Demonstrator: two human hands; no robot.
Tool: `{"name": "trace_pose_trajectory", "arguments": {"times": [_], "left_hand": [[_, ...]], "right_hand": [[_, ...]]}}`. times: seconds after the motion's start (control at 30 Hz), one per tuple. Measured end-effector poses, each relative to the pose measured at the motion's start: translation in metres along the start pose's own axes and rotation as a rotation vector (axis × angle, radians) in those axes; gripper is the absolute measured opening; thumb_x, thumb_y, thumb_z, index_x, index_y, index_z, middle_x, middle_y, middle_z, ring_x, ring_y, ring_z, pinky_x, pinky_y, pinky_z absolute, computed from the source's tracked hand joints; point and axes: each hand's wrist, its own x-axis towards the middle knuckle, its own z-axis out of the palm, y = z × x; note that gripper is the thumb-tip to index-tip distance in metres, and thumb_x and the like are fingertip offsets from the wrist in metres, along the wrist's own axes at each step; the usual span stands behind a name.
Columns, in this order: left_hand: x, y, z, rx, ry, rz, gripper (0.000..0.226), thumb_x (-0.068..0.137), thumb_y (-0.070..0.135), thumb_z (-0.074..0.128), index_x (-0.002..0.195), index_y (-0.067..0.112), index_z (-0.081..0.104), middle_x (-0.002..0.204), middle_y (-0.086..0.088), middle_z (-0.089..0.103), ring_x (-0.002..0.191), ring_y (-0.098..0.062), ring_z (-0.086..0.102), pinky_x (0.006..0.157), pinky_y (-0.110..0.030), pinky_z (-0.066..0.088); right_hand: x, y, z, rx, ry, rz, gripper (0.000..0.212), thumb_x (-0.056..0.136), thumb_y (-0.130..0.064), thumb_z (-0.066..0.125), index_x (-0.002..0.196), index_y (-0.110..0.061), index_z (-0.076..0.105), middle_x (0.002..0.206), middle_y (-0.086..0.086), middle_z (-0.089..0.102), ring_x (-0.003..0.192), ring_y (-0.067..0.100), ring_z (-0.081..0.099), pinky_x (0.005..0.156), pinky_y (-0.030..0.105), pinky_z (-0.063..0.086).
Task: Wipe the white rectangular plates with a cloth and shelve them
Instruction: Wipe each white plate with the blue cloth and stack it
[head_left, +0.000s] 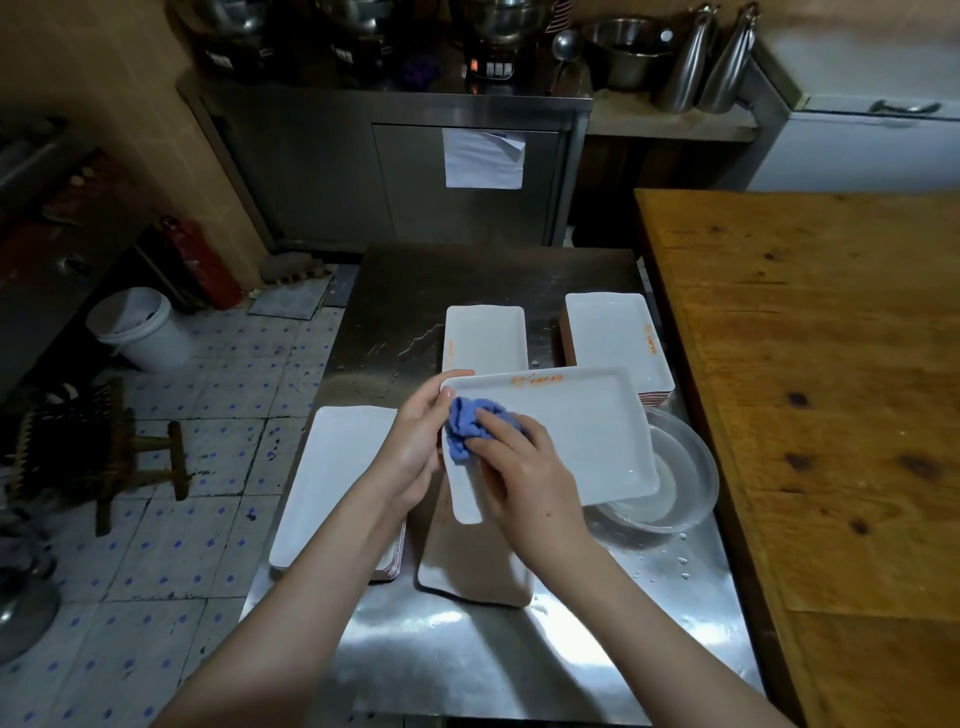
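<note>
White rectangular plate (582, 431): glossy, raised rim, orange print along the far edge, held tilted above the steel table (467, 649), partly over a clear bowl (680, 478). Left hand (415, 441) grips its left edge, fingers curled. Right hand (524, 478) clutches a bunched blue cloth (467, 423) against the plate's surface.

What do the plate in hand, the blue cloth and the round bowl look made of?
Plate: glossy white, likely glazed ceramic or melamine; smooth sheen, printed orange logo. Cloth: soft fabric, perhaps microfibre; it bunches in folds. Bowl: clear glass or plastic; see-through rim and wall.
</note>
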Motion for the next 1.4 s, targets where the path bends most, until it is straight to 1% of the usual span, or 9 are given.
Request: {"name": "trace_pose_trajectory", "arguments": {"times": [0.17,0.27,0.43,0.7,0.8,0.93,1.07,1.17,1.4], "left_hand": [[-0.001,-0.002,-0.007,0.024,0.019,0.010,0.025,0.104,0.019,0.038,0.112,0.022,0.062,0.111,-0.005,0.069,0.096,-0.015,0.068,0.079,-0.029,0.057],[-0.001,-0.001,-0.015,0.056,0.031,0.029,0.024,0.104,0.021,0.040,0.111,0.024,0.063,0.102,0.003,0.071,0.091,-0.009,0.067,0.072,-0.024,0.055],[-0.002,-0.002,-0.018,0.062,0.031,0.027,0.024,0.104,0.022,0.041,0.112,0.025,0.063,0.098,0.007,0.071,0.086,-0.004,0.068,0.064,-0.019,0.054],[0.002,-0.009,-0.009,-0.042,0.076,-0.006,0.026,0.104,0.019,0.038,0.119,0.018,0.059,0.116,-0.009,0.067,0.102,-0.019,0.066,0.076,-0.029,0.057],[0.002,-0.011,-0.008,-0.062,0.086,-0.036,0.028,0.104,0.020,0.036,0.123,0.015,0.057,0.123,-0.012,0.064,0.112,-0.027,0.064,0.082,-0.034,0.059],[0.001,-0.014,-0.010,-0.038,0.113,-0.032,0.026,0.105,0.020,0.036,0.115,0.020,0.060,0.118,-0.009,0.066,0.105,-0.023,0.066,0.074,-0.030,0.058],[0.003,-0.016,-0.015,0.023,0.118,-0.008,0.026,0.104,0.024,0.039,0.120,0.017,0.058,0.113,-0.008,0.067,0.097,-0.017,0.067,0.070,-0.026,0.054],[0.003,-0.017,-0.020,0.048,0.114,-0.007,0.026,0.102,0.026,0.043,0.121,0.019,0.060,0.113,-0.006,0.068,0.098,-0.018,0.066,0.071,-0.028,0.052],[-0.003,-0.022,-0.011,0.040,0.141,-0.016,0.023,0.104,0.023,0.040,0.114,0.020,0.060,0.111,-0.005,0.067,0.097,-0.018,0.064,0.078,-0.033,0.052]], "right_hand": [[0.001,0.026,-0.013,-0.039,0.042,0.068,0.024,0.075,-0.005,0.074,0.098,-0.011,0.072,0.113,0.003,0.067,0.096,0.034,0.059,0.071,0.035,0.054],[-0.002,0.053,-0.025,-0.116,0.120,0.131,0.021,0.076,-0.002,0.071,0.096,-0.010,0.073,0.110,0.005,0.068,0.098,0.039,0.056,0.082,0.041,0.051],[-0.004,0.067,-0.033,-0.122,0.074,0.288,0.028,0.081,0.004,0.064,0.106,-0.008,0.070,0.120,0.008,0.064,0.102,0.040,0.054,0.075,0.043,0.050],[-0.019,0.004,-0.006,0.020,-0.071,0.069,0.024,0.075,0.000,0.070,0.099,-0.006,0.071,0.118,0.010,0.064,0.099,0.038,0.059,0.075,0.047,0.054],[-0.024,-0.012,0.004,0.023,-0.103,0.015,0.022,0.071,-0.002,0.074,0.092,-0.009,0.072,0.115,0.006,0.067,0.098,0.035,0.061,0.073,0.042,0.056],[-0.026,-0.001,-0.002,0.005,-0.050,0.003,0.021,0.068,-0.003,0.077,0.087,-0.011,0.073,0.108,0.002,0.069,0.097,0.031,0.063,0.075,0.035,0.056],[-0.028,0.031,-0.018,-0.085,0.060,0.103,0.023,0.065,0.001,0.078,0.085,-0.010,0.074,0.103,0.004,0.071,0.097,0.037,0.061,0.085,0.043,0.051],[-0.030,0.056,-0.033,-0.157,0.117,0.229,0.024,0.065,0.004,0.076,0.086,-0.009,0.074,0.102,0.005,0.071,0.092,0.041,0.059,0.077,0.047,0.052],[-0.040,0.043,-0.023,-0.098,0.017,0.327,0.023,0.074,0.005,0.070,0.094,-0.006,0.073,0.111,0.005,0.068,0.094,0.041,0.056,0.069,0.044,0.052]]}}
